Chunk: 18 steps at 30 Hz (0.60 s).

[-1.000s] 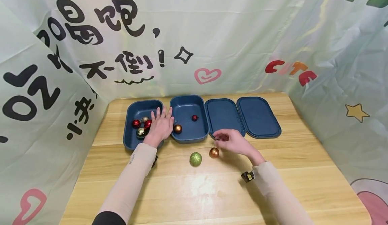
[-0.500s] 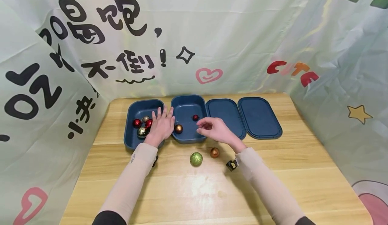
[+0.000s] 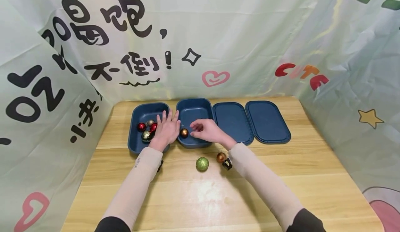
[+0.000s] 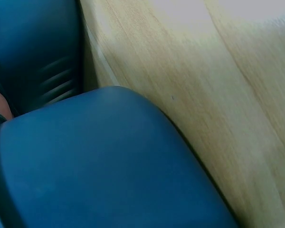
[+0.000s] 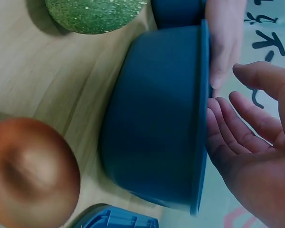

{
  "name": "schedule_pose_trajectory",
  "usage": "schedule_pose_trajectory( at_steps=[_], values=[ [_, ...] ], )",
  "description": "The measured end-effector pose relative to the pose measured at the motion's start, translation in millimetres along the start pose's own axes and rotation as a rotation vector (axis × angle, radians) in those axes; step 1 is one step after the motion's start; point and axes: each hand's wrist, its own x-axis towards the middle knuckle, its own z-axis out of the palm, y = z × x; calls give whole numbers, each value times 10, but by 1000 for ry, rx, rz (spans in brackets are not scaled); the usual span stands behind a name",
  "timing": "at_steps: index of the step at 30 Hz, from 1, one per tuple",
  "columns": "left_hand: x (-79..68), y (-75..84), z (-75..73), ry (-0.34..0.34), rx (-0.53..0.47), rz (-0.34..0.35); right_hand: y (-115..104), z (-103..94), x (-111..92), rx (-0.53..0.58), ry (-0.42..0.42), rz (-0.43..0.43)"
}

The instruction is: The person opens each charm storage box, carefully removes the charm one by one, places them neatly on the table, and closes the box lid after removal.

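In the head view my left hand [image 3: 167, 131] lies with fingers spread across the right rim of the left blue box [image 3: 133, 140]. Several baubles sit in that box, among them a red bauble [image 3: 141, 127] and a gold bauble [image 3: 146, 136]. My right hand [image 3: 206, 130] hovers over the second blue box [image 3: 191, 104], its fingers loosely bent and the thumb apart, holding nothing that I can see. A bronze bauble [image 3: 184, 132] rests in this box, left of the fingertips. On the table are a green glitter bauble [image 3: 202, 164] and a copper bauble [image 3: 221, 157], which is close beside my right wrist.
Two flat blue lids [image 3: 232, 121] lie side by side, right of the boxes. The wooden table [image 3: 200, 204] is enclosed by printed cloth walls [image 3: 250, 44]. In the left wrist view, a box wall [image 4: 99, 166] fills the lower part.
My right hand has moved left from above the copper bauble and a lid to over the second box. It now covers the small red bauble seen there earlier. My left hand stays put.
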Motion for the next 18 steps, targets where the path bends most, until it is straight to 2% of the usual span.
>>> schedule_pose_trajectory(
  at_steps=[7, 18],
  values=[
    [-12, 0, -16, -7, 8, 1, -12, 79, 140, -21, -38, 4],
    [-3, 5, -12, -5, 16, -5, 34, 163, 305, -44, -80, 83]
  ],
)
